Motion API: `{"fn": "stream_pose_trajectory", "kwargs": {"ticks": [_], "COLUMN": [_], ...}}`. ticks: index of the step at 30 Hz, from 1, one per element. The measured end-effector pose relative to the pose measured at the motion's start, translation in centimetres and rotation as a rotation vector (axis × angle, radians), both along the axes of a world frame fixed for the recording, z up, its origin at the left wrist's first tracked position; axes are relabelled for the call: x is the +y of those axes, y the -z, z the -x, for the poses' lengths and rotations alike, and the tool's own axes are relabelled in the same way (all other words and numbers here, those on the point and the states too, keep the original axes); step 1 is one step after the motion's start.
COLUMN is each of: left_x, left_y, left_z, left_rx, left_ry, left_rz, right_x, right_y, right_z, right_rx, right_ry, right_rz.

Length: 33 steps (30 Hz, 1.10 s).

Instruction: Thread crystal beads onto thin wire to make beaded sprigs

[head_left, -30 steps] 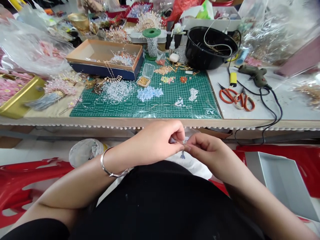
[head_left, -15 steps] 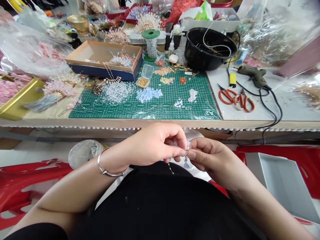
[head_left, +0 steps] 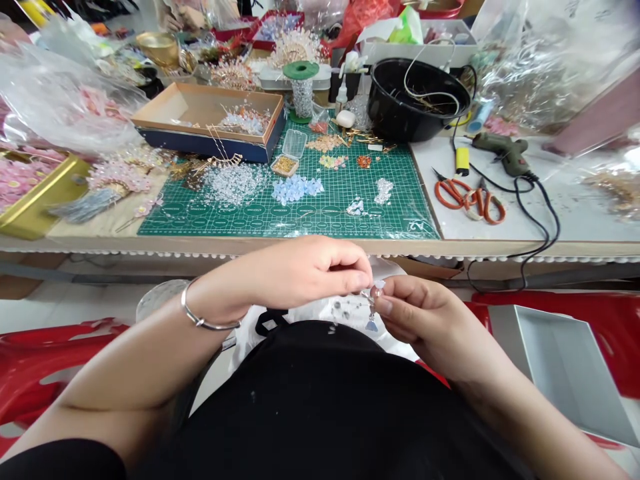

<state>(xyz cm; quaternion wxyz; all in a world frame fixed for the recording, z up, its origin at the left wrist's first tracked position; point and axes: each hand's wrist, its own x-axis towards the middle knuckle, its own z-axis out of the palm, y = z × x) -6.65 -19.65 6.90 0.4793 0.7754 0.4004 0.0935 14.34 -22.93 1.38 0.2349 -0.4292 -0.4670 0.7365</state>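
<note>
Beadwork point(head_left: 371, 326) dangles from the tip of the right grip point(head_left: 425, 317).

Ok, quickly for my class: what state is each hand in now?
Left hand: fingers curled at the beaded piece; whether gripping cannot be told.
Right hand: closed, pinching the beaded piece.

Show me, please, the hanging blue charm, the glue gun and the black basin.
Hanging blue charm point(head_left: 371, 326), head view: middle of its body.
Glue gun point(head_left: 503, 146), head view: its barrel.
Black basin point(head_left: 416, 124), head view: its outer front wall.
</note>
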Motion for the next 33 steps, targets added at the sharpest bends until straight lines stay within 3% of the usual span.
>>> {"fn": "stream_pose_trajectory", "kwargs": {"ticks": [6,12,14,17,21,29,33], "left_x": [2.4,3.2,2.9,1.7,-0.1,-0.1,-0.5], "left_y": [-0.9,-0.8,-0.7,-0.5,0.8,5.2,6.7], "left_z": [0.4,0.1,0.2,0.7,1.0,-0.5,-1.6], "left_rx": [0.119,0.121,0.096,0.065,-0.013,-0.393,-0.513], "left_ry": [0.225,0.277,0.224,0.034,-0.181,-0.276,-0.241], "left_rz": [0.011,-0.047,-0.027,-0.009,0.033,0.388,0.521], "right_x": [-0.3,-0.4,-0.3,-0.1,0.1,0.1,0.1], "right_y": [-0.2,-0.6,-0.4,0.1,0.6,0.6,0.6], "right_z": [-0.3,-0.5,-0.6,-0.7,-0.5,0.3,0.5], "right_rx": [-0.052,-0.117,-0.089,0.021,0.147,0.321,0.307], "right_ry": [-0.034,-0.062,-0.012,0.096,0.206,0.189,0.281], "right_rz": [-0.017,-0.056,-0.066,-0.045,-0.025,0.051,0.009]}}
